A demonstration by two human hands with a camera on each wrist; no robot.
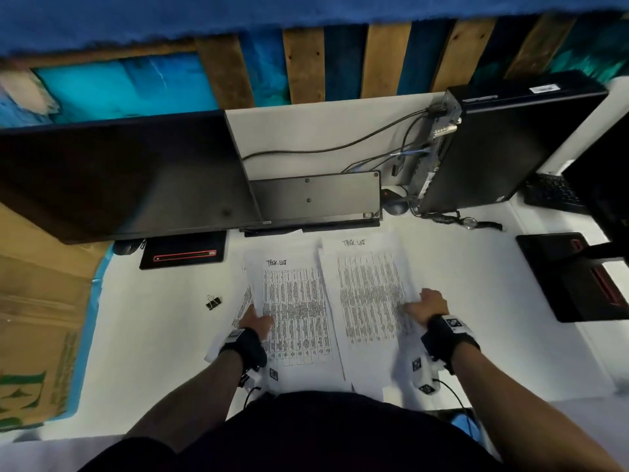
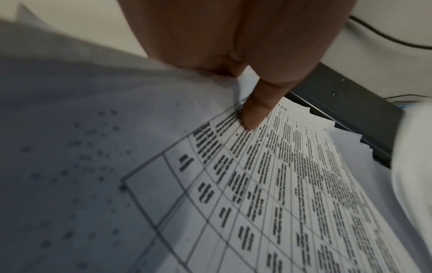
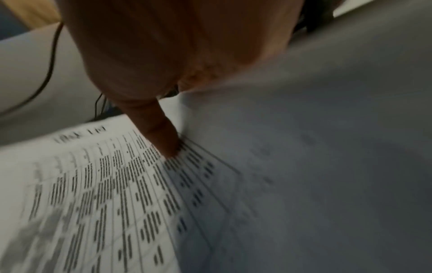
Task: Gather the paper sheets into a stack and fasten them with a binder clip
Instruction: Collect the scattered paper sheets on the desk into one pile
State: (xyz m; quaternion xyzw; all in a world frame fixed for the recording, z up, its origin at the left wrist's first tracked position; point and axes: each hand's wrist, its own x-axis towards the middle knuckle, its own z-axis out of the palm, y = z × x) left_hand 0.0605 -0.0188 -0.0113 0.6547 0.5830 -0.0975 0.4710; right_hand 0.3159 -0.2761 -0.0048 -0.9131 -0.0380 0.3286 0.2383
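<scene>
Two spreads of printed paper sheets headed "TASK LIST" lie side by side on the white desk, a left pile (image 1: 296, 308) and a right pile (image 1: 371, 294). My left hand (image 1: 257, 321) pinches the left pile's left edge, thumb (image 2: 252, 118) on top and fingers hidden beneath, and the sheet (image 2: 280, 184) curls upward there. My right hand (image 1: 423, 306) pinches the right pile's right edge the same way, thumb (image 3: 168, 144) pressing on the printed sheet (image 3: 93, 194). A black binder clip (image 1: 213, 302) lies on the desk to the left of the left pile, apart from both hands.
A dark monitor (image 1: 119, 175) stands at the back left, with its black base (image 1: 183, 255) below. A keyboard (image 1: 316, 195) leans upright behind the papers. A small black PC (image 1: 503, 141) with cables is at the back right, a wristwatch (image 1: 471, 223) near it. A cardboard box (image 1: 37, 318) sits left.
</scene>
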